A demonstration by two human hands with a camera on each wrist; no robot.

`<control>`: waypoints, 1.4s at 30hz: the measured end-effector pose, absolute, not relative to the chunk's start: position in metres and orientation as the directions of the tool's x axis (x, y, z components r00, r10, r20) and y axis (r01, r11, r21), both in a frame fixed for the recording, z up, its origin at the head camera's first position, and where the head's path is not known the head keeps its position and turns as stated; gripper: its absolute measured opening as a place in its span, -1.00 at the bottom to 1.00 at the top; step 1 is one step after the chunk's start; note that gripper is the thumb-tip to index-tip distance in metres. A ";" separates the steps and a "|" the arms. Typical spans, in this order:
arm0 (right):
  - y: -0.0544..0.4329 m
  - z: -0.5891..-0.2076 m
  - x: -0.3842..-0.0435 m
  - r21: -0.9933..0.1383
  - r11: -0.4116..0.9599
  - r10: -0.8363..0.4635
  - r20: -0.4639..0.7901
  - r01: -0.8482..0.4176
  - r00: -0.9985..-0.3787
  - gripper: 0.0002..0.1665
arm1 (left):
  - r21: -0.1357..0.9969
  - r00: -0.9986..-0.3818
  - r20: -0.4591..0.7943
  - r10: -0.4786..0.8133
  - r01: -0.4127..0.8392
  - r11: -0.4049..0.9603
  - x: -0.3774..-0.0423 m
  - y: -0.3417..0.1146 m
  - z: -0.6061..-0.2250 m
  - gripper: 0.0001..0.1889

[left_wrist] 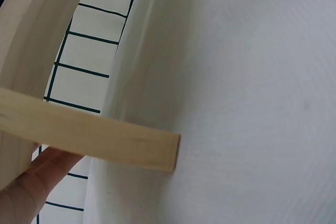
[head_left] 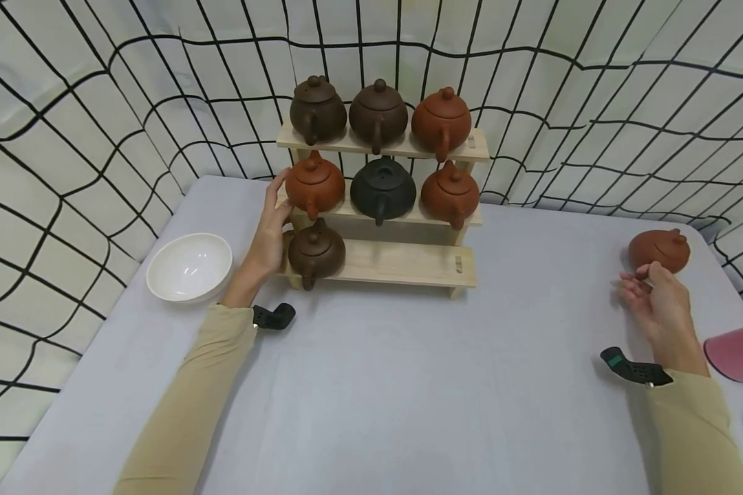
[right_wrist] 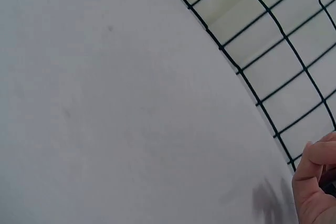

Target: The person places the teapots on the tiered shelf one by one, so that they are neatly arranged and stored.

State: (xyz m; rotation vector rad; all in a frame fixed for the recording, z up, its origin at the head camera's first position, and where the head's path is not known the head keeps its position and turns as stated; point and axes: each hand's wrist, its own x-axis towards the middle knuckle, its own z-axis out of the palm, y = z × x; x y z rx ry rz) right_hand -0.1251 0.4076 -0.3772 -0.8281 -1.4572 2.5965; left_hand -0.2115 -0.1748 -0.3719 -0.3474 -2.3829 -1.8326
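At the left end of the three-tier wooden stand (head_left: pixel 402 260), my left hand (head_left: pixel 267 234) holds its side, fingertips close beside the orange teapot (head_left: pixel 314 184) on the middle shelf. In the left wrist view, its fingers (left_wrist: pixel 47 177) show behind the stand's wooden bars (left_wrist: pixel 94 137). A dark brown teapot (head_left: pixel 317 253) sits on the lowest shelf by that wrist. Far to the right, my right hand (head_left: pixel 662 309) pinches the near side of a reddish-brown teapot (head_left: pixel 661 249). The right wrist view catches only curled fingers (right_wrist: pixel 312 174) at the lower right.
Dark brown teapots (head_left: pixel 378 113) and an orange-brown one (head_left: pixel 442 122) line the top shelf. A black teapot (head_left: pixel 382 189) and another orange one (head_left: pixel 450 192) share the middle. A white bowl (head_left: pixel 189 267) stands left, a pink cup (head_left: pixel 739 350) right. Black wire mesh (head_left: pixel 532 62) borders the table.
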 end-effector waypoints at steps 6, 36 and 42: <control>0.360 -0.348 -0.126 -0.952 -0.304 0.190 -0.095 0.033 -0.977 -0.65 | 0.940 -0.969 0.222 0.108 0.242 0.242 -0.213 -0.176 -0.372 -0.34; 0.176 -0.310 -0.047 -0.991 0.085 -0.431 -0.126 0.099 -0.894 -0.57 | 0.953 -0.977 0.190 0.102 0.208 0.219 -0.211 -0.177 -0.370 -0.35; 0.170 -0.332 -0.060 -0.981 0.130 -0.365 -0.182 0.144 -0.913 -0.56 | 0.946 -0.975 0.198 0.103 0.218 0.242 -0.212 -0.176 -0.371 -0.34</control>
